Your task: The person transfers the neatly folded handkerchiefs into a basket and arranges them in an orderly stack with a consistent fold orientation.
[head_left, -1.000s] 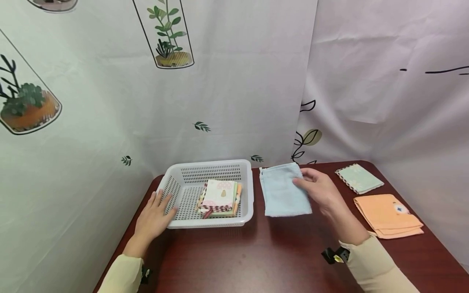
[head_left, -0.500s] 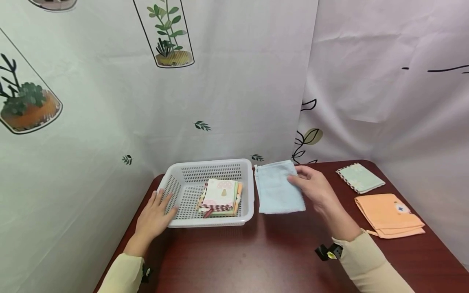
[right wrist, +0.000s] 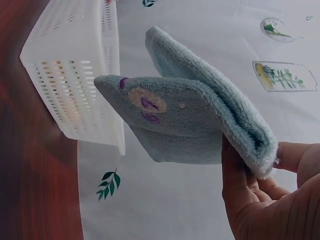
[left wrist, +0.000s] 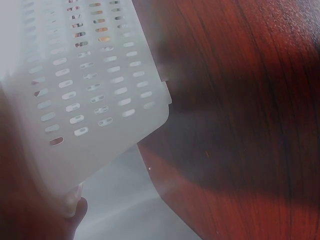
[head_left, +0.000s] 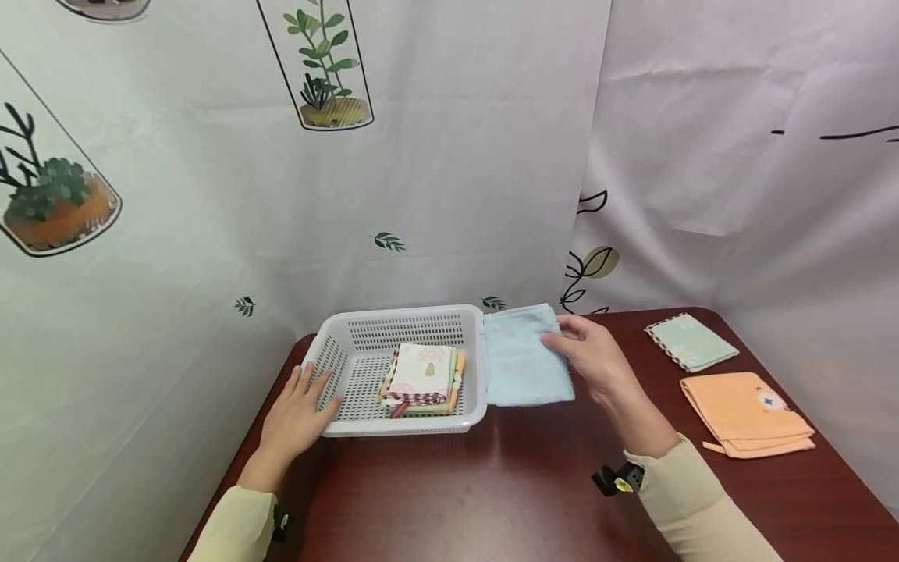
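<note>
Reads to me as cloths going into the white basket (head_left: 396,428), my guess past halfway. Done: a small folded stack (head_left: 424,367) sits inside, toward the basket's right side, white pink-patterned piece on top, green and orange edges under it; can't count the layers. In work: folded light-blue cloth (head_left: 527,359), pinched between thumb and fingers of the right hand (head_left: 593,355), held up above the bench (head_left: 456,499) right at the basket's right rim, not inside yet. From the head view its edge meets that rim; can't tell if they actually touch. Remaining: 2 folded cloths on the bench at far right, orange cloth (head_left: 744,410) nearer, pale green cloth (head_left: 691,342) with checked trim behind it, no hand on either. Left hand (head_left: 295,414) isn't clenched, fingers fairly straight, resting on the basket's left rim. Vs 1.0 s ago: right hand and light-blue cloth have shifted left, and the strip of bench that showed between cloth and basket is gone. Basket, stack, left hand and the 2 loose cloths look unchanged
</note>
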Demonstrator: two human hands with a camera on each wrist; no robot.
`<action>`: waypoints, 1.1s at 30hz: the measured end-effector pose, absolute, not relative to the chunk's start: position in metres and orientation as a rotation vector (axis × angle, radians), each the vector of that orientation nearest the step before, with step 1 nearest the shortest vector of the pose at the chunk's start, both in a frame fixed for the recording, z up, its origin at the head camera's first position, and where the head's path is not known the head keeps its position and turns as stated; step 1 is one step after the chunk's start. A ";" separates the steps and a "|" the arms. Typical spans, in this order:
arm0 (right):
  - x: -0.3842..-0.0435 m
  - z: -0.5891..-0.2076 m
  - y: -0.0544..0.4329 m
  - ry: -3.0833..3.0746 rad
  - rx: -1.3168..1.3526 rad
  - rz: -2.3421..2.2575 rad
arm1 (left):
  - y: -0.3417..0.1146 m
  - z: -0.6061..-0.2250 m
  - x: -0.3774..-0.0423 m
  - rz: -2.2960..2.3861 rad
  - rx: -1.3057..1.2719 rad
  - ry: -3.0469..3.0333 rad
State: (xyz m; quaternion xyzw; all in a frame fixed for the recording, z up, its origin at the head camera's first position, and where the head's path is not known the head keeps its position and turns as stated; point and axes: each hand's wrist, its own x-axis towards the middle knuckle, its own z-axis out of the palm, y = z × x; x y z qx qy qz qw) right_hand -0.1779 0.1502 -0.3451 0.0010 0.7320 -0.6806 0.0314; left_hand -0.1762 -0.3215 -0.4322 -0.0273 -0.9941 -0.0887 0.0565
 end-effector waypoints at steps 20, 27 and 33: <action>-0.190 -0.343 0.126 2.211 -0.031 -2.160 | -0.322 -0.433 -0.177 -0.264 -0.080 -3.013; -0.197 -0.341 0.113 2.195 -0.033 -2.183 | -0.321 -0.433 -0.176 -0.267 -0.085 -3.011; -0.204 -0.342 0.103 2.135 -0.021 -2.216 | -0.321 -0.432 -0.176 -0.271 -0.087 -3.012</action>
